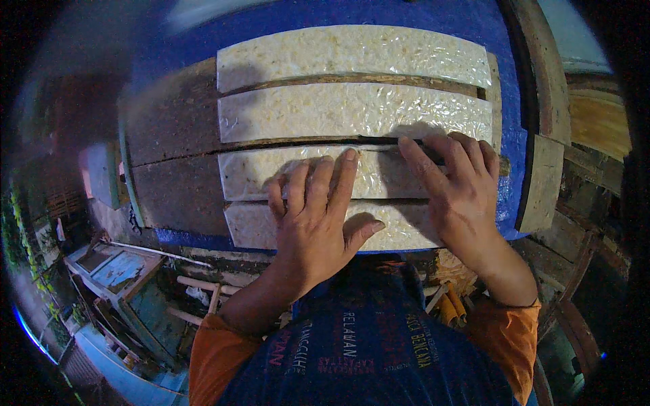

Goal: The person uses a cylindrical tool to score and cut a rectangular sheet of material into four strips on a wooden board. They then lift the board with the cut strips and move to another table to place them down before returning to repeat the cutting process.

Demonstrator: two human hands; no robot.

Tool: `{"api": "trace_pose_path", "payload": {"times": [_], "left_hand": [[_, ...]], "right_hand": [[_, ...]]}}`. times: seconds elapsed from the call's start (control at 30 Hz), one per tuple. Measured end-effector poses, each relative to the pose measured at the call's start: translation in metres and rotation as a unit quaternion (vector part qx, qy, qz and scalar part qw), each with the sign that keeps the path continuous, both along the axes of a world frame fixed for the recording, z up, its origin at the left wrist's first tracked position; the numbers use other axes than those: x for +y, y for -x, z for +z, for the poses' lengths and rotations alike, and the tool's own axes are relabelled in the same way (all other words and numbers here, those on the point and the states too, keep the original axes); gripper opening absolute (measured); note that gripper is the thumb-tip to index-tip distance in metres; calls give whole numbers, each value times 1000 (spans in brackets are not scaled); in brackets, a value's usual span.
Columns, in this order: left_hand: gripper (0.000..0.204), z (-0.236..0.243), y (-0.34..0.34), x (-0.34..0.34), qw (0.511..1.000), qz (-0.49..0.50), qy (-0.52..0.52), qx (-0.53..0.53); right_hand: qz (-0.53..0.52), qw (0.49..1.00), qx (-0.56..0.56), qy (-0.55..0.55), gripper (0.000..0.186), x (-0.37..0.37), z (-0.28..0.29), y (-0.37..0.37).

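Several long off-white slabs, seemingly tempeh in clear shiny plastic, lie in parallel rows. The farthest slab [352, 53] and the second slab [305, 114] have a gap between them. My left hand [313, 206] rests palm down on the two nearer rows, fingers stretched over the third slab [374, 177] and thumb out above the nearest slab [399, 230]. My right hand [464, 186] is curled round a dark, thin knife [435, 155]. Its blade points left along the gap between the second and third slabs; the handle end sticks out to the right. My fingers partly cover it.
Beneath the slabs are wooden boards [172, 128] on a blue sheet [497, 20]. A wooden beam [542, 183] borders the right side. At the lower left stands a worn blue-topped wooden piece [122, 267], with poles [203, 284] near it.
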State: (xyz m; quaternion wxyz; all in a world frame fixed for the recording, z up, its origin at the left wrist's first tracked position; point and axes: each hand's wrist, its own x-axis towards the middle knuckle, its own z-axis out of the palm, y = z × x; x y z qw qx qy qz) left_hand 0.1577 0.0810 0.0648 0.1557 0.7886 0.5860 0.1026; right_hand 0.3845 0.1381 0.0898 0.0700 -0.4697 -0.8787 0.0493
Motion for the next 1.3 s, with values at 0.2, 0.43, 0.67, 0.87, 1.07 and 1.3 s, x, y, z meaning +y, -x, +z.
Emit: {"api": "trace_pose_path", "payload": {"times": [0.2,0.43,0.67,0.87,1.07,1.3], "left_hand": [[90,-2,1,0,1000,-5,0,-3],[92,-2,1,0,1000,-15,6,5],[90,-2,2,-1,1000,-3,2,-2],[94,-2,5,-3,1000,-15,10,-4],[95,-2,5,-4,1000,-16,11,-7],[94,-3,6,-6,1000,-18,7,3]], "right_hand": [[-15,999,34,1,55,6,-2,-14],[-17,999,44,0,50,3,0,-4],[-26,992,110,48,60,5,-7,-4],[-40,992,112,50,65,5,-11,-18],[-10,998,69,-2,51,1,-5,-5],[-47,994,91,31,70,-9,-11,0]]}}
